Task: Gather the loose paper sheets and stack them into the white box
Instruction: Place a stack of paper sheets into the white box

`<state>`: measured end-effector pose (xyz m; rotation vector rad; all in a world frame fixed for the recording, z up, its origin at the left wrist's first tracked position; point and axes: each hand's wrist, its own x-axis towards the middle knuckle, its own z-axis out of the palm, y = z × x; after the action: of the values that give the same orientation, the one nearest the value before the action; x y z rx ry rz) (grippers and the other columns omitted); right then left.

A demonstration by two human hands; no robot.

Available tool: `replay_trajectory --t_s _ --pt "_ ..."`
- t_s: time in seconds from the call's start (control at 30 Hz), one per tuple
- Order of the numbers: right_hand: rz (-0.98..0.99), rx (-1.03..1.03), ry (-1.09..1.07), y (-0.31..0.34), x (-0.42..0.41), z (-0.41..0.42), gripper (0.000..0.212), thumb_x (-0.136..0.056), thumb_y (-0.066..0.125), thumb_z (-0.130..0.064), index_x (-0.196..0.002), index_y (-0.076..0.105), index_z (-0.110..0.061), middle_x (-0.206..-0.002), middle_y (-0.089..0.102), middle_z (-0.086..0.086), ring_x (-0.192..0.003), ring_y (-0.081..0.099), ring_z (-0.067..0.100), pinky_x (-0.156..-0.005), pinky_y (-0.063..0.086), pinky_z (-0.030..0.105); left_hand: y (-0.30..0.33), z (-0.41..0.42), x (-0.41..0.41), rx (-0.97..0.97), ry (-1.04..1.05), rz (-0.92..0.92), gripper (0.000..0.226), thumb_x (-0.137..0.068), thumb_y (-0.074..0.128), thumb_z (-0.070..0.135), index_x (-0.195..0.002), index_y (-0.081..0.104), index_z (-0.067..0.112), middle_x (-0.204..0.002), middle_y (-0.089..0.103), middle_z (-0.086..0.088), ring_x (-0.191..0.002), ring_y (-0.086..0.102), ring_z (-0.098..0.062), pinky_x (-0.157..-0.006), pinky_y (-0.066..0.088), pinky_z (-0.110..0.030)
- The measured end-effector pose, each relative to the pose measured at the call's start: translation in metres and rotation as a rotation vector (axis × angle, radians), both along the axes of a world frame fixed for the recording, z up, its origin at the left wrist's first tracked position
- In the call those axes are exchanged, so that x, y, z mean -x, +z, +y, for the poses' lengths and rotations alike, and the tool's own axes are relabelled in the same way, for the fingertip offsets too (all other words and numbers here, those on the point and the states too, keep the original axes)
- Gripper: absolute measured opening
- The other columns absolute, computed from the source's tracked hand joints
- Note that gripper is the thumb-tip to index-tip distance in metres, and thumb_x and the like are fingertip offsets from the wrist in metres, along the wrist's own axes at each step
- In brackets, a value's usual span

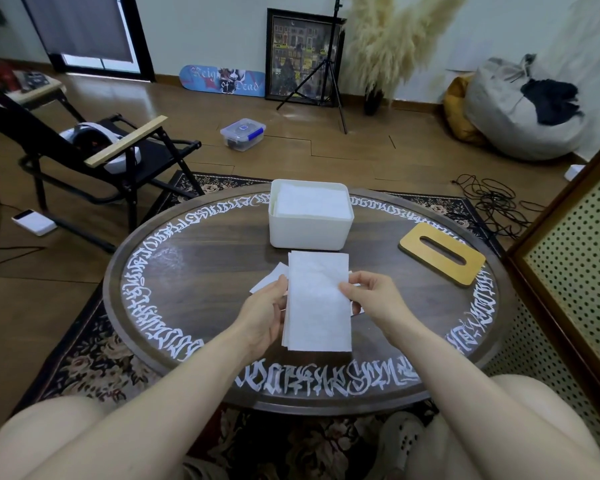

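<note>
White paper sheets (317, 303) stacked, held above table just before open white box (310, 233), already paper-filled.

- Two hands: left hand (264, 315) and right hand (370, 296).
- One small stack of paper sheets (318, 301) held between both hands; exact sheet count cannot be told.
- One loose sheet (269, 280) just beyond the left hand.
- One white box (310, 230) ahead of the hands.
- One wooden slotted lid (442, 252) beyond the right hand.
</note>
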<state>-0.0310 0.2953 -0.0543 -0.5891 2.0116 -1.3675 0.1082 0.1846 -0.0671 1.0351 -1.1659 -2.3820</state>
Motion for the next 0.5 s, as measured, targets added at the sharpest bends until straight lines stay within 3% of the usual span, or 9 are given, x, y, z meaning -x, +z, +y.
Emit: replay_trajectory --t_s 0.07,0.17,0.5 --pt "0.003 -0.001 0.006 -0.0004 -0.0003 0.0004 0.013 -0.093 0.059 -0.009 -0.082 0.066 -0.011 -0.086 0.067 0.008 -0.057 0.047 0.015 -0.052 0.043 0.021 -0.0014 -0.0009 0.0000 0.027 -0.027 -0.016 0.020 -0.098 0.050 0.028 -0.109 0.063 0.016 -0.107 0.072 -0.009 -0.100 0.068 -0.026 -0.087 0.054 -0.044" --pt "0.012 -0.004 0.014 -0.0009 -0.0012 0.0001 0.011 -0.093 0.059 -0.008 -0.084 0.066 -0.007 -0.086 0.066 0.009 -0.056 0.047 0.015 -0.052 0.043 0.021 -0.0033 -0.0015 -0.0019 0.095 -0.050 -0.047 0.020 -0.091 0.060 0.011 -0.110 0.062 0.011 -0.102 0.072 -0.009 -0.093 0.070 -0.024 -0.076 0.057 -0.038" --pt "0.031 -0.031 0.062 0.0001 -0.0032 0.0031 0.003 -0.090 0.063 -0.012 -0.092 0.065 -0.009 -0.086 0.066 0.007 -0.061 0.049 0.013 -0.063 0.045 0.023 -0.0050 -0.0046 -0.0023 0.138 0.004 -0.062 0.020 -0.089 0.059 0.000 -0.102 0.063 0.015 -0.102 0.070 -0.008 -0.093 0.068 -0.026 -0.079 0.056 -0.040"
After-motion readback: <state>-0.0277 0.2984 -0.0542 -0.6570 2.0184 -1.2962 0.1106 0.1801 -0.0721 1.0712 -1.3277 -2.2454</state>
